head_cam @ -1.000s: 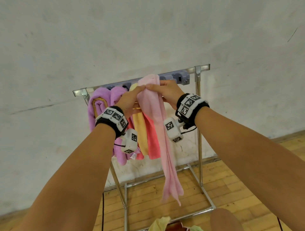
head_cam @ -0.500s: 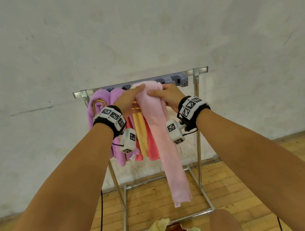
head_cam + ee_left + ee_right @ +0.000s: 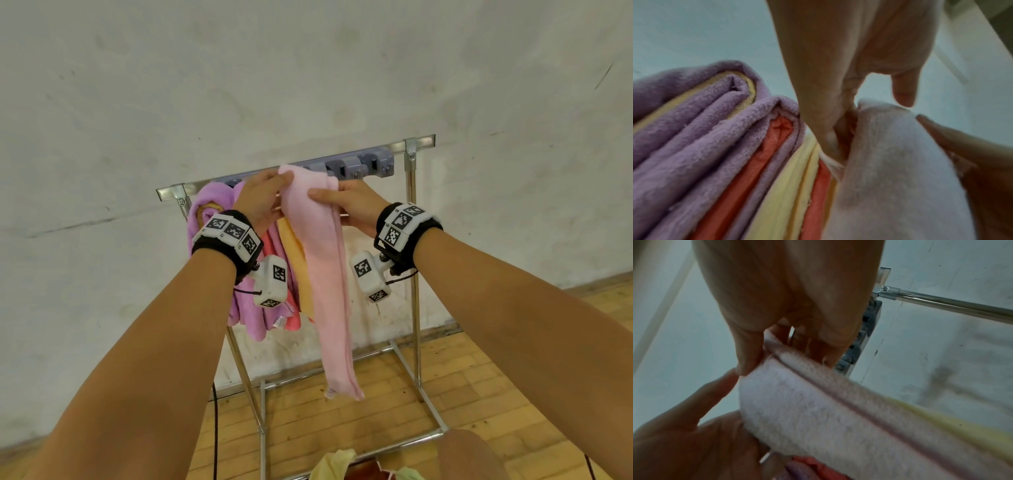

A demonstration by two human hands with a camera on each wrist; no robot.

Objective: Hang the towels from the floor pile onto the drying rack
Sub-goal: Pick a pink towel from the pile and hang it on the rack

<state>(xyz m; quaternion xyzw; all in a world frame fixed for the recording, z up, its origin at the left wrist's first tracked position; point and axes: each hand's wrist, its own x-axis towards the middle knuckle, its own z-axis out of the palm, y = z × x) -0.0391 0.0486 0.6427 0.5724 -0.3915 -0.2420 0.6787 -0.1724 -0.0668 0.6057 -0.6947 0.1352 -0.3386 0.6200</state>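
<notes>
**Pink towel going over the rail, more still on the floor**

Head view: we have the pink towel [image 3: 322, 274] draped over the top rail of the rack [image 3: 412, 240], right of the middle, with the rail's right end still bare. Our left hand [image 3: 262, 200] pinches its top fold from the left, and our right hand [image 3: 349, 205] grips the same fold from the right, thumb on the front face. The towel's long axis runs straight down from the rail, its free end pointing at the floor, near the rack's lower bar. Purple towels [image 3: 209, 219], a coral one and a yellow towel [image 3: 298, 260] already hang toward the rail's left end. At the bottom edge of the view a bit of the pile [image 3: 337, 462] shows, so we judge the job well along but not finished.

Left wrist view: our fingers close on the pink fold's edge, just beside the hung towels, which crowd together.

Right wrist view: our thumb and fingers clamp the fold; the towel runs away lengthwise below the rail.
</notes>
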